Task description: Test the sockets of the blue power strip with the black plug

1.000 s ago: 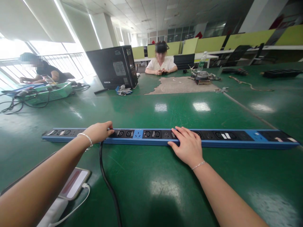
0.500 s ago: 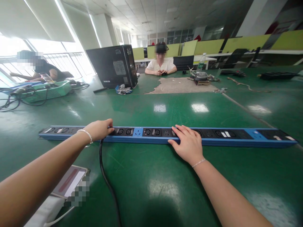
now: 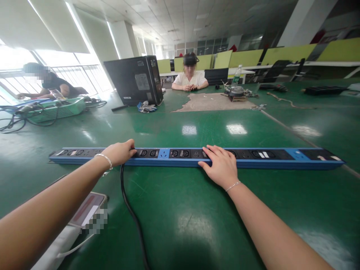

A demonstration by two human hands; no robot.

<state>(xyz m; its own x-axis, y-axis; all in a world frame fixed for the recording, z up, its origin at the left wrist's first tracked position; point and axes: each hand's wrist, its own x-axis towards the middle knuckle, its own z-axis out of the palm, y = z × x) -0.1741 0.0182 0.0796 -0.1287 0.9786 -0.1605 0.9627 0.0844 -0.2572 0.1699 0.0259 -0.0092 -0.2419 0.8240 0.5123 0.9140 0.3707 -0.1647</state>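
A long blue-and-black power strip lies across the green table, its row of sockets facing up. My left hand is closed at the sockets left of centre, fingers curled round the plug of a black power cord. The plug itself is mostly hidden by my fingers. From beneath that hand the black cord runs down toward me. My right hand steadies the strip right of centre, thumb against the near side and fingers over the top.
A phone and a white cable lie at the lower left. Farther back are a green basket with cables, a black computer case and gloves. Another person sits across the table; a second person sits at left.
The view has shifted slightly, so the strip appears a little higher. Both hands keep nearly the same places on the strip and plug.
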